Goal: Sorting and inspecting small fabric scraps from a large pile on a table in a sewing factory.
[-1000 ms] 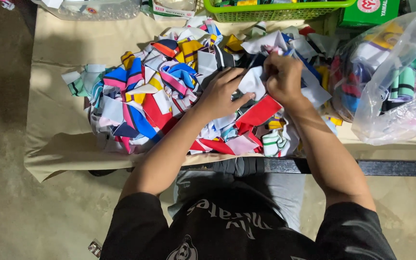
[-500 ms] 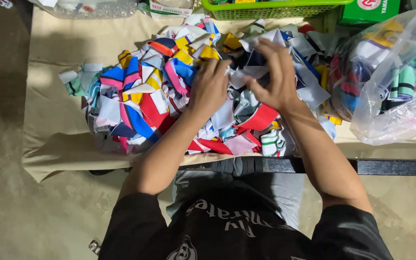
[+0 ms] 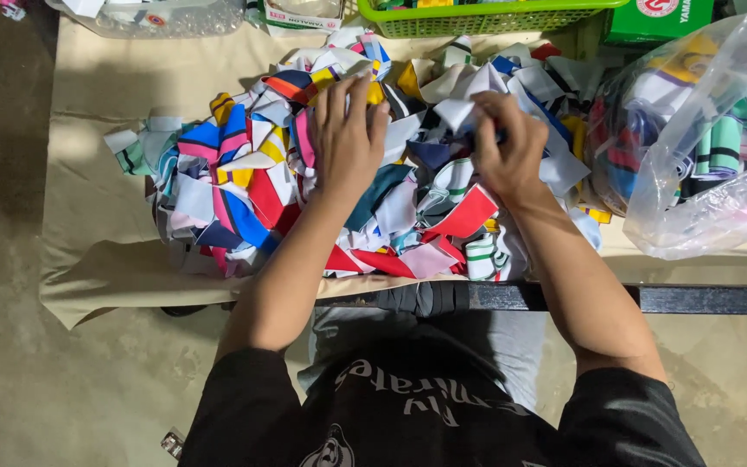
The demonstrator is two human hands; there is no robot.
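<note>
A beige cloth-covered table [image 3: 88, 104] is seen from above, and a large heap of multicoloured fabric scraps [image 3: 244, 186] in red, blue, white, yellow and pink fills its middle. To the right of the heap lies a bulging clear plastic bag [image 3: 702, 138] stuffed with more coloured fabric. Beyond the heap, at the table's far edge, stand a bright green plastic mesh basket [image 3: 486, 17], a green cardboard box [image 3: 659, 19] with a round red-and-white label, and a clear plastic container [image 3: 157, 15]. The left hand [image 3: 347, 138] lies flat on the heap, fingers spread. The right hand [image 3: 507, 147] pinches a white scrap [image 3: 460, 108] at the heap's top.
</note>
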